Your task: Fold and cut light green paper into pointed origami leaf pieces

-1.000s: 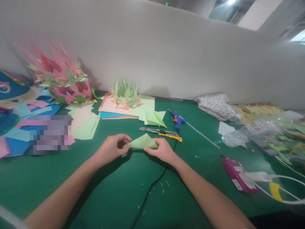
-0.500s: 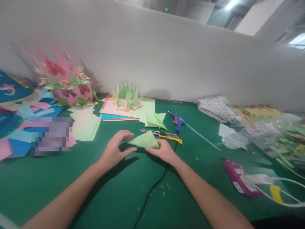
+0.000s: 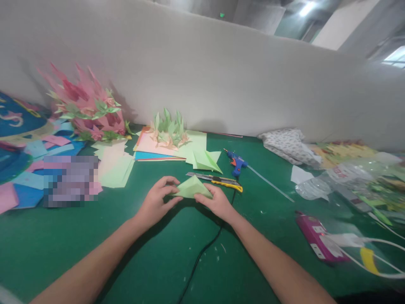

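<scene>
A folded light green sheet of paper (image 3: 193, 187), peaked at the top, is held just above the green table between both hands. My left hand (image 3: 160, 196) pinches its left corner between thumb and fingers. My right hand (image 3: 216, 200) grips the right corner, thumb in front and fingers behind. Right behind the paper lies a yellow utility knife (image 3: 226, 183) with its blade pointing left. Farther back are another folded green paper (image 3: 206, 161) and a blue glue gun (image 3: 237, 163) with a glue stick in its rear.
Left stand a pink and green paper model (image 3: 91, 105) and stacked paper pieces (image 3: 117, 166). A small green paper model (image 3: 169, 128) rests on coloured sheets. At right are a clear plastic bottle (image 3: 313, 185) and a magenta power strip (image 3: 319, 236). A black cord (image 3: 198, 259) crosses the table.
My left hand has moved right and closed on the paper's left corner; before, its fingers were apart beside it. The paper's peak has shifted slightly left and lower. My right hand keeps its hold.
</scene>
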Motion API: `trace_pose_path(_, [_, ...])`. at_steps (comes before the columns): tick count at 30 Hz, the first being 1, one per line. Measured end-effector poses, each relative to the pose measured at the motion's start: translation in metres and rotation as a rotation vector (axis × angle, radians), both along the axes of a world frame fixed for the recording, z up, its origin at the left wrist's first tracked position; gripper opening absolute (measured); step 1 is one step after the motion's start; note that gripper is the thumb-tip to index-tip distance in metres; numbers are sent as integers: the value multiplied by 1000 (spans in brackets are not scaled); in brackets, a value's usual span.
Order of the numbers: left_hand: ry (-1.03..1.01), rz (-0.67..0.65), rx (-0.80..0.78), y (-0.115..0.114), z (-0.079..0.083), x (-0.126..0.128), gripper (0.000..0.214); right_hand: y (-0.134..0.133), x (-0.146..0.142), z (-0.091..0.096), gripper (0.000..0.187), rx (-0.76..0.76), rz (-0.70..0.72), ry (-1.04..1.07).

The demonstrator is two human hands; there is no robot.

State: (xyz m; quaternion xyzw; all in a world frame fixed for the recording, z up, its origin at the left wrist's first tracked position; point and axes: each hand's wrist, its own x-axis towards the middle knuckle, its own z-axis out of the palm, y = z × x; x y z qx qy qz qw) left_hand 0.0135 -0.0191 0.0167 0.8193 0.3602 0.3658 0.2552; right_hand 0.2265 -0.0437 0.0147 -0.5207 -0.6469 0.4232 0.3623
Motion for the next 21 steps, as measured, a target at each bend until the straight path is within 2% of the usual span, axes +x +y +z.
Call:
trace_pose_path(1, [-2, 18, -2, 1, 0, 0, 8, 0, 0, 0, 31, 54, -21, 29])
trace_pose_path(3, [-14, 62, -2, 2, 2, -1, 11, 0, -1, 0, 48, 193, -84, 48])
trace_pose_path(5, [-38, 95, 2, 2, 4, -2, 13, -1, -1, 2, 61, 319, -117, -20])
trace_pose_path(7, [-75, 98, -2, 1, 5, -2, 13, -2, -1, 4, 48, 411, -102, -112])
trace_pose_path(9, [-104, 102, -49, 0, 5, -2, 12, -3, -1, 6, 22, 460, -69, -137])
trace_pose_path(11, [-143, 132, -145, -3, 4, -1, 14, -3, -1, 6, 12, 436, -70, -77])
trace_pose_path(15, [-292, 143, -326, -8, 1, 1, 39, -4, -4, 1, 19, 173, -129, 157])
trace_pose_path(17, [-316, 110, -302, -9, 1, 1, 40, -4, -6, -1, 28, 80, -163, 282])
trace_pose_path(19, [-275, 72, -238, -9, 2, 2, 28, -5, -7, 0, 43, 29, -157, 384])
trace_pose_path(21, [-223, 55, -207, -9, 3, 3, 18, -6, -8, 1, 44, 34, -148, 404])
